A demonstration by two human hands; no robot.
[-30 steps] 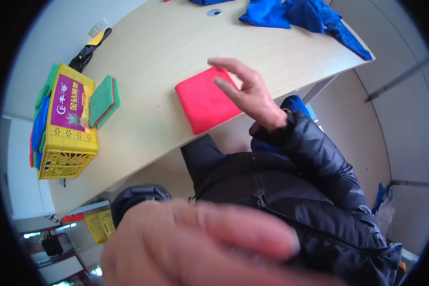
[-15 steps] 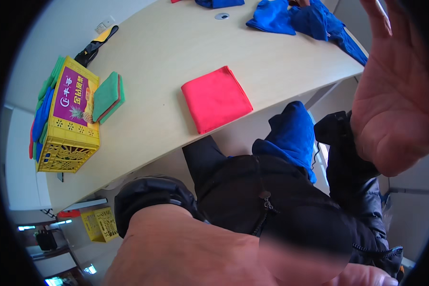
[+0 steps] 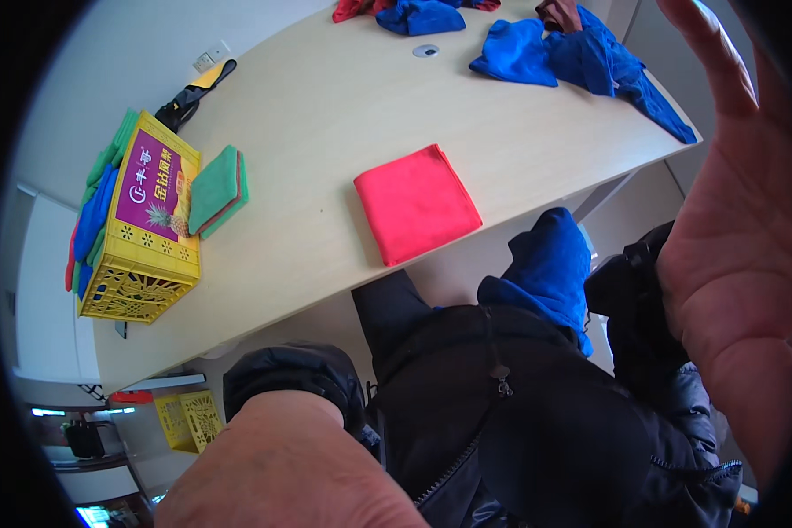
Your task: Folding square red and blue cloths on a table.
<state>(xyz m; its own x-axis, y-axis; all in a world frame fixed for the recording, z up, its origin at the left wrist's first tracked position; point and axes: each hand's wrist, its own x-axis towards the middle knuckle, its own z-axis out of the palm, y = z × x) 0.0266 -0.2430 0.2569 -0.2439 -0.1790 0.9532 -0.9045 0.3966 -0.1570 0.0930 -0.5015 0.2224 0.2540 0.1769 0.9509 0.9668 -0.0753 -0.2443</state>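
Red fabric, folded into a neat square with soft corners, lies flat on the pale wooden table: this folded red cloth [image 3: 418,204] has its near corner at the edge of the table [image 3: 308,114], and neither hand touches it. Here I see the main risk: a puffy black sleeve [image 3: 295,374] passing low could catch this corner and drag the cloth off, or loosen its fold. The blue cloth [image 3: 546,264], which appears to lie over the lap, could also slip down if the leg moves.

The right hand [image 3: 730,220] is raised close to the camera, palm visible; the fingers that show stand apart, with a clear gap, and I see nothing in them. Of the left hand [image 3: 282,466] only the wrist and back appear at the lower edge, so I cannot tell how its fingers are, or whether they hold something.
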